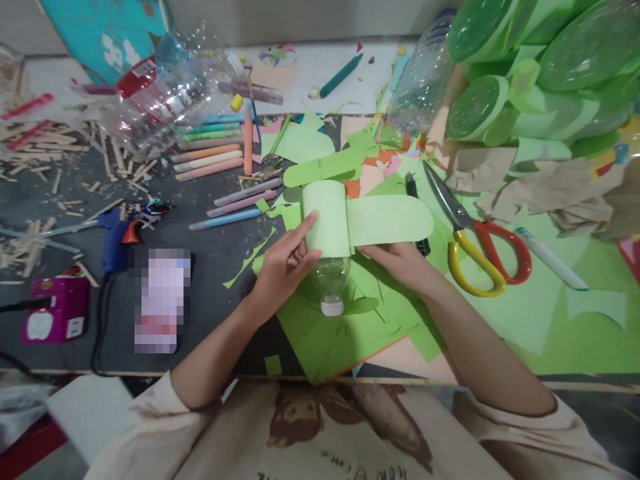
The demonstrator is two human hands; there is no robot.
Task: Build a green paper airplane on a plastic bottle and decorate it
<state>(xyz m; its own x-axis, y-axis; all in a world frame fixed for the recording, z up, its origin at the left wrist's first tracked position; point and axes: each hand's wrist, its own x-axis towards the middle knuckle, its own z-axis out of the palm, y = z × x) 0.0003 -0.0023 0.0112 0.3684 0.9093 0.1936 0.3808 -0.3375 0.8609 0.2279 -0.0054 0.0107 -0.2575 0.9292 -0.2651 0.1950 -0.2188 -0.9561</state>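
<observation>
One clear bottle inside green paper sleeve, cap toward near table edge — left hand gripping paper sleeve; right hand under paper flap — grip hidden, can't tell.

phone screen pixelated, right hand partly hidden by paper strip, teal sheet cropped at top

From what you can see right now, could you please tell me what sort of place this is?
It looks like a craft worktable, perhaps at home or in a classroom: scissors lie on green paper, a glue gun rests among wooden sticks, and marker pens lie in rows.
</observation>
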